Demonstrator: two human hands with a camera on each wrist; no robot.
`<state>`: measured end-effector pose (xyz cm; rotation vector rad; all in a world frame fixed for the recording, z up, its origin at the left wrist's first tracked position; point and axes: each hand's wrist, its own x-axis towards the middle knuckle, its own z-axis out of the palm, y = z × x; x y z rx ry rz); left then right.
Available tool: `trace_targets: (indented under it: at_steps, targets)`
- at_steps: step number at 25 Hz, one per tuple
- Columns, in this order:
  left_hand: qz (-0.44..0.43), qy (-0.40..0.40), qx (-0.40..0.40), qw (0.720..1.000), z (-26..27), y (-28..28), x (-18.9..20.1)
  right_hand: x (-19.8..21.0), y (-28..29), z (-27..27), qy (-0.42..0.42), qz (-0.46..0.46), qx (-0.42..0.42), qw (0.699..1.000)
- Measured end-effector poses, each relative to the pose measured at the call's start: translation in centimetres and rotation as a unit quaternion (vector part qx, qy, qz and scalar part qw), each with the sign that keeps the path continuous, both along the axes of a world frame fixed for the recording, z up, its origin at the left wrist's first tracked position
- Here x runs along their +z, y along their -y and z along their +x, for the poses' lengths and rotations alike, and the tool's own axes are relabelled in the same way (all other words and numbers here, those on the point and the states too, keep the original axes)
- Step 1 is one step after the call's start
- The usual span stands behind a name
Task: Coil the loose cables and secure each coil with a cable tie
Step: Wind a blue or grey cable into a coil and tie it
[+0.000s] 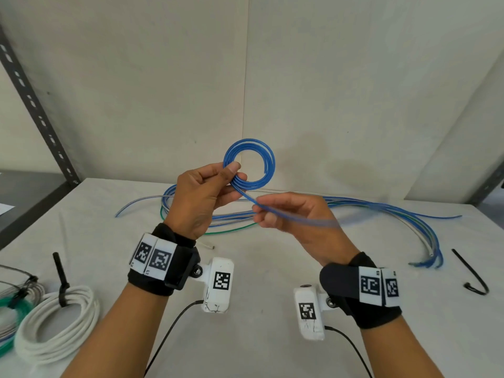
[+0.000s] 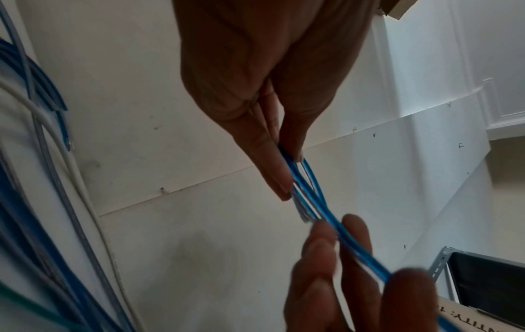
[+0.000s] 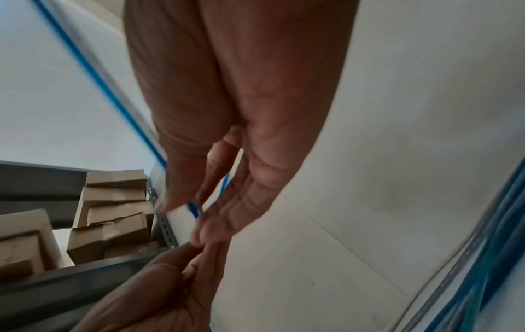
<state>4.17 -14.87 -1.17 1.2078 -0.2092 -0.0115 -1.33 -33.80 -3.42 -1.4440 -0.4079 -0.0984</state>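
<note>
A small blue cable coil (image 1: pixel 249 163) is held up above the table, pinched at its lower left between the thumb and fingers of my left hand (image 1: pixel 207 192). In the left wrist view the blue strands (image 2: pixel 305 188) run out between those fingertips. The coil's loose tail (image 1: pixel 289 212) runs down to the right, blurred, through the curled fingers of my right hand (image 1: pixel 283 211). In the right wrist view the blue cable (image 3: pixel 194 207) sits between the thumb and fingers. A black cable tie (image 1: pixel 470 272) lies on the table at the right.
Loose blue, white and green cables (image 1: pixel 381 211) sprawl across the back of the white table (image 1: pixel 259 268). A tied white coil (image 1: pixel 57 323) and other tied coils (image 1: pixel 13 301) lie at the front left. A grey shelf upright (image 1: pixel 35 105) stands at the left.
</note>
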Motion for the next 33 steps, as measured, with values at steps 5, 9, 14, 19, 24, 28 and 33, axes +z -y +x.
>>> trace_targets:
  at_steps: [5, 9, 14, 19, 24, 28, 33]
  targets:
    - [-0.005, 0.030, -0.034, 0.999, -0.6, 0.7, 0.2, 0.2, -0.3, 0.2, -0.034, 0.112, -0.122, 0.986]
    - [0.001, 0.045, -0.037, 0.998, -0.6, 0.6, 0.2, 0.3, -0.4, 0.2, -0.043, 0.122, -0.157, 0.979]
    - [0.038, 0.056, -0.061, 0.996, -0.9, 0.7, 0.3, 0.7, -0.3, -0.1, -0.024, 0.125, -0.181, 0.975]
    - [0.065, 0.057, -0.080, 0.993, -1.0, 0.4, 0.4, 1.1, -0.7, -0.4, 0.017, 0.110, -0.197, 0.974]
    - [0.094, 0.057, -0.103, 0.989, -1.0, 0.1, 0.5, 1.1, -0.5, -0.6, 0.018, 0.083, -0.220, 0.972]
    - [0.070, 0.045, -0.104, 0.991, -1.2, 0.4, 0.5, 1.5, -0.4, -0.7, 0.014, 0.096, -0.226, 0.969]
    - [-0.039, 0.002, -0.064, 0.997, -1.3, 2.1, 0.0, 1.7, -0.7, -0.8, 0.068, 0.114, -0.261, 0.956]
